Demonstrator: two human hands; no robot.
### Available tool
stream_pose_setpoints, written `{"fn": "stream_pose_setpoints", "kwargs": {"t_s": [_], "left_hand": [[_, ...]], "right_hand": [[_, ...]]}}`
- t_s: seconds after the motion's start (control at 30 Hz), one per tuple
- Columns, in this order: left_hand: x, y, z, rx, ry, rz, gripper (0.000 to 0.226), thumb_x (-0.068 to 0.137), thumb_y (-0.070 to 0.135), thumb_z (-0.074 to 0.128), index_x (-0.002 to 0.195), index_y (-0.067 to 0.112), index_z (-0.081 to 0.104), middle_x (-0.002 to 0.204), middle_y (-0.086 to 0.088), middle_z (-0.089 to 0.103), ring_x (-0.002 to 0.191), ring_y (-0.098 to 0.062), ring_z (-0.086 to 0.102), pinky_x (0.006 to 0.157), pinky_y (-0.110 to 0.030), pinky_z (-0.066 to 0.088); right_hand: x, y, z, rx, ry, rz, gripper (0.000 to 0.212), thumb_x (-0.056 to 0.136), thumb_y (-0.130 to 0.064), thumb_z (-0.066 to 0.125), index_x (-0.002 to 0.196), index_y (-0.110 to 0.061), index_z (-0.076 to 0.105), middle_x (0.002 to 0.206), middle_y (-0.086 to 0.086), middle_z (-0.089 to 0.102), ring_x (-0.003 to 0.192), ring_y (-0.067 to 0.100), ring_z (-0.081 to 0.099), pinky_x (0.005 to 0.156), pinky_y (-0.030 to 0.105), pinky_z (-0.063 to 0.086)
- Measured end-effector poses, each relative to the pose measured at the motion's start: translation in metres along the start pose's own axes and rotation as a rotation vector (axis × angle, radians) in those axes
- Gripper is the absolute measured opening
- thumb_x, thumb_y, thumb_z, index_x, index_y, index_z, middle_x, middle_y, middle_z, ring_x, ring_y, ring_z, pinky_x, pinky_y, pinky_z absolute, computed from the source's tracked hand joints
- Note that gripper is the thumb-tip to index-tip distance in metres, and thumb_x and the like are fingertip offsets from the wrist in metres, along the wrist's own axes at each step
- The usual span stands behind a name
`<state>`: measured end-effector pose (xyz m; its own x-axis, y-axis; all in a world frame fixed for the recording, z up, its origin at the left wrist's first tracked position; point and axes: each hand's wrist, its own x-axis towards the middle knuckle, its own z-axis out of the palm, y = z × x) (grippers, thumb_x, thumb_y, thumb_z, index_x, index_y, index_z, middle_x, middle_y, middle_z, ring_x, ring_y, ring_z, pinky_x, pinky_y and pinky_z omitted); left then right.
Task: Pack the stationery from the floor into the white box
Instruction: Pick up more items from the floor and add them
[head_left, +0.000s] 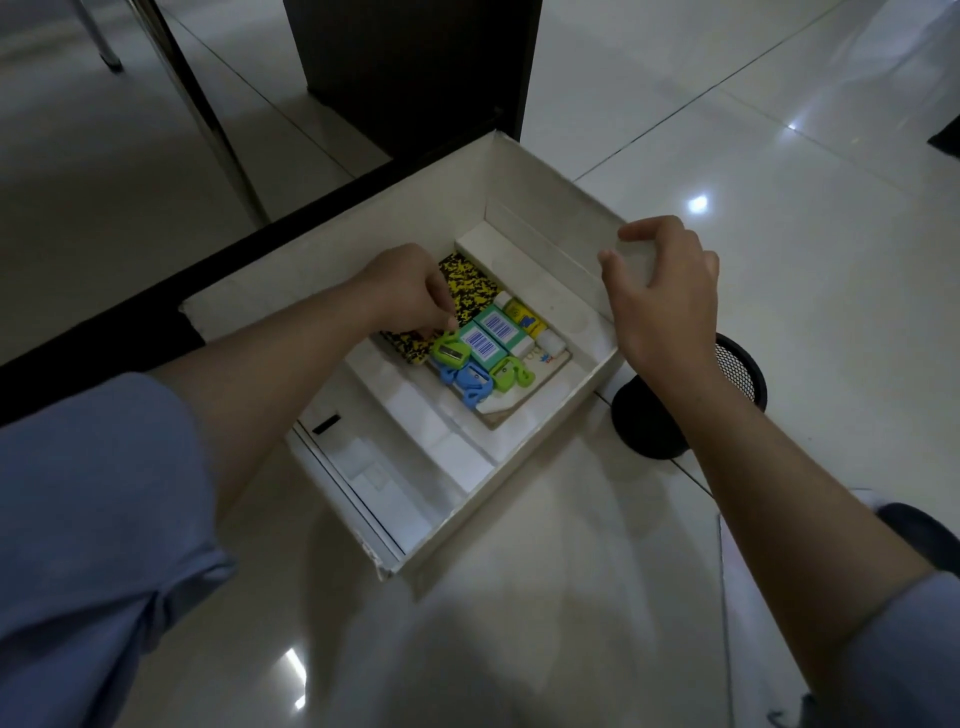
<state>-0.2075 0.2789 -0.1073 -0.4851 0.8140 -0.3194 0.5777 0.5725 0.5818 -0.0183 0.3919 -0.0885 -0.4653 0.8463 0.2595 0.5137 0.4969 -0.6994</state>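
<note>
Barcoded erasers (489, 335) (text unreadable), white box (561, 208)

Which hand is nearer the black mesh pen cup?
Right. The right hand grips the white box rim just above the black mesh cup; the left hand is inside the box.

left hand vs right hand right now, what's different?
The left hand reaches down inside the white box; the right hand is at the box's right wall. The left hand pinches a green sharpener; the right hand's curled fingers touch the rim. Both forearms are bare, with blue sleeves pushed back.
</note>
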Motion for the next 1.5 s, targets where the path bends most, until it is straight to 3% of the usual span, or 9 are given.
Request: {"fn": "stream_pose_setpoints", "kwargs": {"t_s": [0.2, 0.33, 0.43, 0.6, 0.7, 0.9, 1.1, 1.33, 1.5], "left_hand": [[-0.042, 0.032, 0.013, -0.145, 0.24, 0.13, 0.023, 0.09, 0.029, 0.058, 0.097, 0.009, 0.068, 0.086, -0.002, 0.065, 0.082, -0.016, 0.061, 0.072, -0.025, 0.045], [-0.091, 0.057, 0.044, -0.25, 0.246, 0.239, 0.028, 0.09, 0.042, 0.051, 0.09, 0.017, 0.065, 0.074, 0.008, 0.06, 0.066, -0.006, 0.056, 0.062, -0.027, 0.041], [-0.112, 0.069, 0.058, -0.248, 0.248, 0.26, 0.037, 0.086, 0.05, 0.05, 0.101, 0.019, 0.065, 0.078, 0.008, 0.061, 0.067, -0.007, 0.058, 0.063, -0.025, 0.042], [-0.123, 0.081, 0.068, -0.195, 0.323, 0.335, 0.022, 0.089, 0.028, 0.06, 0.106, 0.015, 0.065, 0.083, 0.002, 0.06, 0.063, -0.012, 0.055, 0.058, -0.022, 0.037], [-0.122, 0.078, 0.072, -0.099, 0.337, 0.391, 0.025, 0.088, 0.026, 0.059, 0.108, 0.011, 0.064, 0.089, -0.004, 0.063, 0.076, -0.026, 0.062, 0.068, -0.026, 0.04], [-0.126, 0.08, 0.076, 0.201, 0.343, 0.492, 0.026, 0.088, 0.012, 0.057, 0.112, 0.001, 0.056, 0.102, -0.03, 0.062, 0.091, -0.046, 0.06, 0.074, -0.044, 0.046], [-0.129, 0.08, 0.075, 0.296, 0.272, 0.475, 0.028, 0.089, 0.011, 0.055, 0.112, -0.003, 0.049, 0.096, -0.035, 0.059, 0.088, -0.049, 0.056, 0.073, -0.046, 0.045], [-0.144, 0.07, 0.067, 0.155, 0.21, 0.447, 0.03, 0.088, 0.008, 0.056, 0.117, 0.001, 0.053, 0.109, -0.026, 0.061, 0.098, -0.04, 0.058, 0.074, -0.037, 0.041], [-0.164, 0.053, 0.063, 0.14, 0.261, 0.494, 0.033, 0.088, 0.008, 0.056, 0.12, 0.003, 0.054, 0.108, -0.023, 0.062, 0.096, -0.038, 0.059, 0.074, -0.038, 0.043]], "right_hand": [[0.0, -0.001, -0.007, 0.006, -0.067, 0.003, 0.034, 0.092, -0.029, 0.051, 0.123, -0.014, 0.045, 0.117, 0.003, 0.052, 0.105, 0.012, 0.033, 0.082, 0.023, 0.03], [0.002, -0.002, -0.037, -0.082, -0.31, -0.036, 0.044, 0.09, -0.033, 0.055, 0.127, -0.015, 0.04, 0.119, 0.008, 0.051, 0.112, 0.026, 0.048, 0.09, 0.033, 0.042], [-0.011, -0.003, -0.078, -0.19, -0.383, -0.084, 0.042, 0.09, -0.03, 0.057, 0.127, -0.016, 0.042, 0.125, 0.006, 0.048, 0.112, 0.02, 0.047, 0.087, 0.022, 0.038], [-0.085, 0.024, -0.147, -0.194, -0.299, -0.002, 0.006, 0.086, -0.014, 0.057, 0.089, -0.016, 0.063, 0.087, -0.004, 0.062, 0.077, 0.01, 0.057, 0.07, 0.011, 0.041], [-0.153, 0.063, -0.176, -0.2, -0.347, 0.152, 0.01, 0.085, -0.01, 0.058, 0.081, -0.018, 0.064, 0.073, -0.013, 0.062, 0.069, -0.002, 0.057, 0.065, 0.002, 0.04], [-0.287, 0.127, -0.222, -0.409, -0.584, 0.365, 0.018, 0.085, -0.006, 0.056, 0.101, -0.011, 0.065, 0.097, 0.002, 0.064, 0.089, 0.018, 0.06, 0.075, 0.025, 0.046], [-0.33, 0.152, -0.231, -0.607, -0.771, 0.15, 0.025, 0.074, -0.01, 0.065, 0.098, -0.015, 0.064, 0.095, 0.004, 0.06, 0.089, 0.028, 0.056, 0.068, 0.038, 0.048], [-0.323, 0.146, -0.234, -0.747, -0.854, 0.069, 0.035, 0.085, -0.026, 0.058, 0.12, -0.025, 0.051, 0.12, -0.002, 0.048, 0.11, 0.02, 0.047, 0.073, 0.029, 0.032], [-0.323, 0.143, -0.227, -0.833, -0.83, 0.036, 0.026, 0.083, -0.022, 0.057, 0.109, -0.019, 0.056, 0.11, 0.002, 0.054, 0.103, 0.025, 0.052, 0.071, 0.03, 0.029]]}}
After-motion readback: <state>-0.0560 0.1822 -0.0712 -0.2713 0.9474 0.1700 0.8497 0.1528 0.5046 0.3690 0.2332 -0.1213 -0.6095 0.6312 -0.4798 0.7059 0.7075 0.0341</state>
